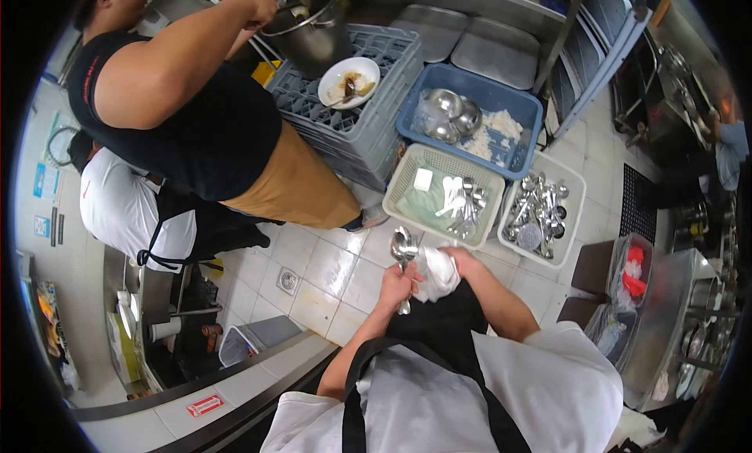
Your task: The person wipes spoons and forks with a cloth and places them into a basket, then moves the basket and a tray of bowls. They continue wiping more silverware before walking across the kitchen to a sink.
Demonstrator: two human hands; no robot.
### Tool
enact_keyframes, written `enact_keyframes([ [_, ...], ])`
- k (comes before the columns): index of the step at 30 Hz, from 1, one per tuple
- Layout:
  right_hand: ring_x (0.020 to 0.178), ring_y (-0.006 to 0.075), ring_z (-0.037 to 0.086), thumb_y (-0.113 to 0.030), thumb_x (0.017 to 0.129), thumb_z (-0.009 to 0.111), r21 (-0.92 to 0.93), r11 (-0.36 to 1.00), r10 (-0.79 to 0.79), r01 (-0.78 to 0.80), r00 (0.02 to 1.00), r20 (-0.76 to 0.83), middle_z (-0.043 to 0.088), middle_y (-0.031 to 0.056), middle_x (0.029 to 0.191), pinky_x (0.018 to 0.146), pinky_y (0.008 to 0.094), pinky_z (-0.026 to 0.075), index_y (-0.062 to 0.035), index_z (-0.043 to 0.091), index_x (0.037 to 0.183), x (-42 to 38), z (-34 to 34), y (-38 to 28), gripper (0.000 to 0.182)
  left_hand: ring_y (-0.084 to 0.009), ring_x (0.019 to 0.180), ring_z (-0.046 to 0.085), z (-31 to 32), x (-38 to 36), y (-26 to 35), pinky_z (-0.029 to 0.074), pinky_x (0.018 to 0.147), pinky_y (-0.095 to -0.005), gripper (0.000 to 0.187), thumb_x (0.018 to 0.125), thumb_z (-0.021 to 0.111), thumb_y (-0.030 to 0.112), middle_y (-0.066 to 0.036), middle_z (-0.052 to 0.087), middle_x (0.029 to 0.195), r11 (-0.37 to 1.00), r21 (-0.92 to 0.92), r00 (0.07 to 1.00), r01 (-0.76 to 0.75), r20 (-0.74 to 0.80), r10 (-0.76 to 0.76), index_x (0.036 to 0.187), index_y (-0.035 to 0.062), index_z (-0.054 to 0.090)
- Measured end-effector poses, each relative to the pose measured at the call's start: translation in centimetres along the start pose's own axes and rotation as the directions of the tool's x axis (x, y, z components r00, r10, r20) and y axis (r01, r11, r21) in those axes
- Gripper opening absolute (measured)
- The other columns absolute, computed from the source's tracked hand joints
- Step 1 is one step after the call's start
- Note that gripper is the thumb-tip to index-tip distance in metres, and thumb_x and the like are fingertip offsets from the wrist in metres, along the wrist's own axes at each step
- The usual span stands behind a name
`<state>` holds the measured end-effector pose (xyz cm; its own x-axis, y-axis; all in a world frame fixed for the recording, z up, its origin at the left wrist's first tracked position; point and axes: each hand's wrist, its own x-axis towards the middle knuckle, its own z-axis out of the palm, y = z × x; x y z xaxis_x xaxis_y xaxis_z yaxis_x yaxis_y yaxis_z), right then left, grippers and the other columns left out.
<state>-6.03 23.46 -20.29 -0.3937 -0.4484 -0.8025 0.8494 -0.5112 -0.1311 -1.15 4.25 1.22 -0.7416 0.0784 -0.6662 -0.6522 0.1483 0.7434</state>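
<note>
Several metal spoons [403, 245] are gripped by their handles in my left hand [398, 284], bowls pointing away from me. A crumpled white cloth [436, 274] hangs from my right hand [462, 262], close beside the spoons. Beyond my hands, a pale green basket [399, 206] holds metal spoons, white spoons and a small white block. To its right, a white bin [577, 194] is filled with metal utensils. Behind them, a blue tub [533, 120] contains metal bowls and scattered white food.
At the left, a person in a black top [188, 124] reaches over a metal pot [313, 45]. A white bowl [349, 83] rests on stacked grey racks [352, 143]. Another person in white [117, 194] bends behind. Lined bins [603, 277] stand at the right.
</note>
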Motion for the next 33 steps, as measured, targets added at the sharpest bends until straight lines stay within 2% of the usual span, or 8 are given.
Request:
enact_keyframes([
  [4,0.08,0.0215,0.068,-0.015,0.072,0.084,-0.598,0.702,-0.65,0.387,0.693,-0.314,0.068,0.0184,0.092,0.068,0.038,0.057,0.0157,0.062,0.101,-3.3,-1.1,-3.5,0.048,-0.0157,0.057,0.064,-0.7,0.6,-1.4,0.05,0.048,-0.0278,0.022,0.099,0.054,0.02,-0.012,0.067,0.077,0.947,-0.318,0.998,-0.039,-0.052,0.024,0.097,-0.0016,0.058],
  [11,0.088,0.0253,0.069,-0.022,0.076,0.083,-0.502,0.863,-0.071,0.061,0.997,-0.002,0.069,0.0114,0.104,0.074,0.0363,0.057,-0.0017,0.062,0.112,-20.1,4.4,-7.6,0.046,-0.0184,0.073,0.067,-2.5,-2.1,-2.3,0.058,0.066,-0.0321,0.017,0.099,0.057,0.018,-0.011,0.067,0.087,0.77,-0.619,0.987,0.156,0.074,-0.14,0.102,0.0014,0.059],
  [13,0.1,0.024,0.065,-0.028,0.086,0.072,-0.039,0.862,-0.489,0.506,0.848,0.204,0.065,0.011,0.114,0.082,0.0406,0.056,-0.0082,0.058,0.116,-24.3,4.2,-7.1,0.039,-0.0181,0.073,0.067,-3.4,-3.4,-3.0,0.058,0.067,-0.0321,0.017,0.099,0.056,0.018,-0.01,0.067,0.088,0.781,-0.6,0.985,0.171,0.11,-0.131,0.102,0.0014,0.059],
  [17,0.1,0.025,0.063,-0.046,0.099,0.045,0.449,0.855,-0.51,0.258,0.568,0.645,0.063,0.0078,0.113,0.094,0.0461,0.05,-0.0119,0.056,0.116,-18.7,-1.3,-2.2,0.04,-0.0172,0.077,0.068,-3.5,-3.4,-2.5,0.058,0.069,-0.0317,0.017,0.099,0.056,0.017,-0.01,0.068,0.092,0.78,-0.602,0.984,0.172,0.134,-0.113,0.105,0.0015,0.059],
  [18,0.084,0.0227,0.059,-0.051,0.096,0.05,0.355,0.875,-0.395,0.331,0.91,0.126,0.063,0.0086,0.104,0.073,0.0348,0.054,-0.0102,0.058,0.108,-20.0,1.7,0.1,0.043,-0.0173,0.079,0.068,-3.3,-3.3,-2.0,0.058,0.068,-0.0318,0.016,0.099,0.056,0.016,-0.01,0.068,0.092,0.756,-0.631,0.984,0.176,0.104,-0.143,0.105,0.0015,0.058],
  [24,0.094,0.0226,0.066,-0.047,0.094,0.057,0.236,0.897,-0.41,0.375,0.904,0.122,0.065,0.0076,0.107,0.08,0.0384,0.056,-0.0082,0.058,0.121,-15.2,5.7,5.0,0.048,-0.0176,0.077,0.068,-2.4,-2.1,-1.8,0.057,0.064,-0.03,0.016,0.092,0.065,0.011,-0.011,0.068,0.087,0.829,-0.546,0.99,0.123,0.13,-0.061,0.104,0.0016,0.059],
  [27,0.097,0.0221,0.066,-0.029,0.089,0.068,-0.553,0.344,-0.763,0.759,0.57,0.307,0.065,0.0096,0.115,0.084,0.0393,0.055,-0.0047,0.055,0.126,-14.2,9.0,4.6,0.045,-0.0168,0.075,0.068,-1.7,-1.6,-3.2,0.056,0.063,-0.0293,0.01,0.094,0.059,0.004,-0.011,0.069,0.089,0.868,-0.482,0.96,0.123,0.28,0.02,0.102,-0.001,0.061],
  [33,0.104,0.0214,0.065,-0.024,0.087,0.073,-0.055,0.797,-0.603,0.601,0.79,-0.114,0.064,0.0135,0.117,0.088,0.0375,0.054,0.0061,0.055,0.126,-18.9,12.4,4.2,0.052,-0.0203,0.087,0.069,-1.7,-2.0,-1.2,0.058,0.078,-0.034,0.025,0.089,0.051,-0.009,-0.014,0.069,0.103,0.9,-0.433,0.973,-0.048,0.183,0.14,0.112,-0.0028,0.059],
])
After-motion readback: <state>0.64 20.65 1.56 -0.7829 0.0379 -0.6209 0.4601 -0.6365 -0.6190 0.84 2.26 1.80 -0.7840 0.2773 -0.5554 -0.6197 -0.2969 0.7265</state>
